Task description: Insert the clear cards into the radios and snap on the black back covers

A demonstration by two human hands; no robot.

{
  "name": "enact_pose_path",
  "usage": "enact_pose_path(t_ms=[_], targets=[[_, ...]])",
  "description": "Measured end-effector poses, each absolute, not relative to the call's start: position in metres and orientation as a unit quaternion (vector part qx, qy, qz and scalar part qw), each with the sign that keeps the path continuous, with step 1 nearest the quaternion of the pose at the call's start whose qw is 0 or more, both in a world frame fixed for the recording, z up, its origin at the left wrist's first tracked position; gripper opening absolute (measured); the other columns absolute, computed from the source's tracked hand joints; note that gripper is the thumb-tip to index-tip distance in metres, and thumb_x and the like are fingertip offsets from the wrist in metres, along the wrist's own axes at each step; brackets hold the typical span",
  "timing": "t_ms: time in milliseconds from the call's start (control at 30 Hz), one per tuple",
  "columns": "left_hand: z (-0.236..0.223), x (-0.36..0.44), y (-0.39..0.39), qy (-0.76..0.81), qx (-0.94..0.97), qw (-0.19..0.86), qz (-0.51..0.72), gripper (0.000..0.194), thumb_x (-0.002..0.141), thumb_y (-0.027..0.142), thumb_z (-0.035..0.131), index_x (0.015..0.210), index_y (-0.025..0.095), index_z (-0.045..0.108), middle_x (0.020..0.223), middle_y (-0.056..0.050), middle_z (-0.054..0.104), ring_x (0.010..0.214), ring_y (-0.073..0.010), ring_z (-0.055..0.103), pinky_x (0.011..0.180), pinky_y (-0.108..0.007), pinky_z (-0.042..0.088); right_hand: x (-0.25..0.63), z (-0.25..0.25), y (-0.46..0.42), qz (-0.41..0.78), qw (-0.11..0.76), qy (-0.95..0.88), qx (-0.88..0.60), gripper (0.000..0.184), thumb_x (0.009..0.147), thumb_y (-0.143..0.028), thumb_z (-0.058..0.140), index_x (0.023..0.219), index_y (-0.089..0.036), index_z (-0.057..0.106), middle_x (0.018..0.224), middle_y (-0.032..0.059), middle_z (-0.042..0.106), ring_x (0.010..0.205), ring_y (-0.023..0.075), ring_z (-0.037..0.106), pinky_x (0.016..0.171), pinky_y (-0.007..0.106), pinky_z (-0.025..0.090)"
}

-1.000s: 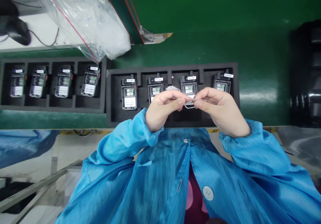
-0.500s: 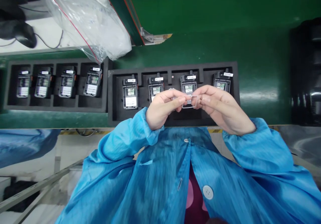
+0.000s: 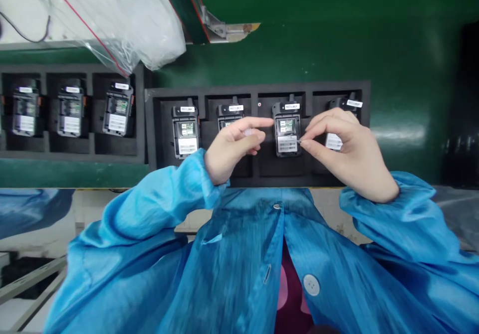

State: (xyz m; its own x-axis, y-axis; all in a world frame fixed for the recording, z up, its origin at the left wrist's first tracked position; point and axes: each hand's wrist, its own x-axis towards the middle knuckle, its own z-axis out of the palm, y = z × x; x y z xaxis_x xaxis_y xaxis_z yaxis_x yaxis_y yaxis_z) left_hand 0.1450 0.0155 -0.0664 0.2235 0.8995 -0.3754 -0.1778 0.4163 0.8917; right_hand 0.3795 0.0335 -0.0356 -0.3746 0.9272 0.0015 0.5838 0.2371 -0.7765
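Note:
A black foam tray (image 3: 258, 90) on the green belt holds black handheld devices with open backs and white labels. My right hand (image 3: 346, 149) pinches thumb and forefinger at the right edge of the third device (image 3: 287, 129), on a small clear piece (image 3: 298, 141) that is hard to make out. It covers most of the fourth device (image 3: 348, 103). My left hand (image 3: 230, 149) hovers over the second device (image 3: 230, 110), forefinger stretched toward the third, other fingers curled on something small and pale (image 3: 249, 132). The first device (image 3: 185, 133) lies uncovered.
A second foam tray (image 3: 75, 152) with more devices lies to the left. A clear plastic bag (image 3: 112, 20) with a red strip hangs over the back left. A metal bracket (image 3: 224, 27) sits behind the trays. A dark object (image 3: 469, 99) stands at the right edge.
My hands were together in front of the tray, both holding the small clear piece. They have parted; the right hand has moved down to the third device and the left forefinger has stretched out.

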Motion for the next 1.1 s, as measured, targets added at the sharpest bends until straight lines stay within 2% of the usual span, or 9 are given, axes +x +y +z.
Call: enact_pose_path(t_ms=[133, 267, 367, 533, 633, 733, 833, 967, 1100], targets=[[-0.066, 0.127, 0.024, 0.512, 0.512, 0.579, 0.376, 0.017, 0.086, 0.029, 0.065, 0.098, 0.024, 0.077, 0.072, 0.0, 0.059, 0.069, -0.0139, 0.049, 0.07, -0.03, 0.042, 0.372, -0.049, 0.04, 0.327, 0.223, -0.755, -0.523, 0.008, 0.084, -0.032, 0.07, 0.081, -0.024, 0.07, 0.104, 0.0042, 0.062, 0.109, 0.0244, 0.054, 0.103, 0.047, 0.037], [-0.074, 0.121, 0.033, 0.467, 0.72, 0.399, 0.322, 0.023, 0.081, 0.019, 0.058, 0.092, 0.024, 0.078, 0.081, -0.007, 0.06, 0.079, -0.0218, 0.05, 0.077, -0.039, 0.042, 0.36, -0.072, 0.05, 0.247, 0.226, -0.737, -0.587, 0.011, 0.084, -0.034, 0.069, 0.081, -0.024, 0.073, 0.103, 0.0068, 0.059, 0.109, 0.0269, 0.051, 0.106, 0.052, 0.032], [-0.09, 0.124, 0.04, 0.384, 0.827, 0.276, 0.303, 0.031, 0.077, 0.021, 0.059, 0.1, 0.022, 0.079, 0.084, -0.011, 0.054, 0.079, -0.0246, 0.048, 0.071, -0.04, 0.04, 0.358, -0.087, 0.058, 0.206, 0.218, -0.732, -0.612, 0.014, 0.085, -0.035, 0.068, 0.082, -0.023, 0.074, 0.101, 0.0079, 0.058, 0.107, 0.0278, 0.051, 0.106, 0.054, 0.031], [-0.106, 0.132, 0.042, 0.349, 0.898, 0.146, 0.225, 0.043, 0.08, 0.028, 0.063, 0.122, 0.023, 0.071, 0.102, -0.013, 0.058, 0.084, -0.027, 0.053, 0.072, -0.04, 0.04, 0.36, -0.093, 0.061, 0.192, 0.223, -0.73, -0.617, 0.017, 0.087, -0.037, 0.067, 0.083, -0.022, 0.075, 0.099, 0.0079, 0.056, 0.104, 0.0276, 0.05, 0.103, 0.055, 0.032], [-0.106, 0.133, 0.041, 0.342, 0.917, 0.097, 0.18, 0.046, 0.086, 0.034, 0.062, 0.132, 0.026, 0.063, 0.111, -0.013, 0.058, 0.092, -0.029, 0.056, 0.077, -0.042, 0.041, 0.36, -0.094, 0.06, 0.17, 0.232, -0.738, -0.611, 0.016, 0.088, -0.034, 0.067, 0.084, -0.02, 0.075, 0.101, 0.0087, 0.055, 0.103, 0.0273, 0.05, 0.1, 0.055, 0.033], [-0.105, 0.133, 0.042, 0.332, 0.928, 0.059, 0.157, 0.044, 0.09, 0.04, 0.061, 0.132, 0.025, 0.063, 0.11, -0.013, 0.06, 0.093, -0.0292, 0.057, 0.077, -0.042, 0.041, 0.359, -0.095, 0.06, 0.157, 0.229, -0.743, -0.609, 0.015, 0.088, -0.034, 0.069, 0.085, -0.02, 0.075, 0.102, 0.0094, 0.056, 0.103, 0.0274, 0.05, 0.099, 0.054, 0.034], [-0.107, 0.132, 0.041, 0.332, 0.927, 0.042, 0.169, 0.045, 0.09, 0.047, 0.061, 0.129, 0.024, 0.064, 0.109, -0.014, 0.062, 0.093, -0.0298, 0.057, 0.08, -0.044, 0.041, 0.359, -0.096, 0.061, 0.151, 0.217, -0.745, -0.613, 0.017, 0.088, -0.036, 0.069, 0.087, -0.02, 0.075, 0.102, 0.0097, 0.057, 0.103, 0.0275, 0.05, 0.098, 0.053, 0.035], [-0.111, 0.132, 0.04, 0.35, 0.921, 0.065, 0.156, 0.057, 0.088, 0.06, 0.058, 0.135, 0.026, 0.059, 0.111, -0.014, 0.061, 0.097, -0.0321, 0.057, 0.085, -0.048, 0.041, 0.359, -0.098, 0.061, 0.14, 0.227, -0.745, -0.611, 0.019, 0.089, -0.037, 0.066, 0.087, -0.021, 0.075, 0.102, 0.0091, 0.057, 0.102, 0.0265, 0.05, 0.098, 0.052, 0.034], [-0.112, 0.134, 0.04, 0.32, 0.933, 0.02, 0.164, 0.061, 0.088, 0.068, 0.053, 0.132, 0.026, 0.061, 0.108, -0.012, 0.061, 0.092, -0.0285, 0.056, 0.084, -0.045, 0.041, 0.359, -0.098, 0.061, 0.136, 0.216, -0.749, -0.611, 0.023, 0.092, -0.039, 0.062, 0.089, -0.021, 0.075, 0.103, 0.0102, 0.056, 0.103, 0.0269, 0.049, 0.098, 0.053, 0.034]])
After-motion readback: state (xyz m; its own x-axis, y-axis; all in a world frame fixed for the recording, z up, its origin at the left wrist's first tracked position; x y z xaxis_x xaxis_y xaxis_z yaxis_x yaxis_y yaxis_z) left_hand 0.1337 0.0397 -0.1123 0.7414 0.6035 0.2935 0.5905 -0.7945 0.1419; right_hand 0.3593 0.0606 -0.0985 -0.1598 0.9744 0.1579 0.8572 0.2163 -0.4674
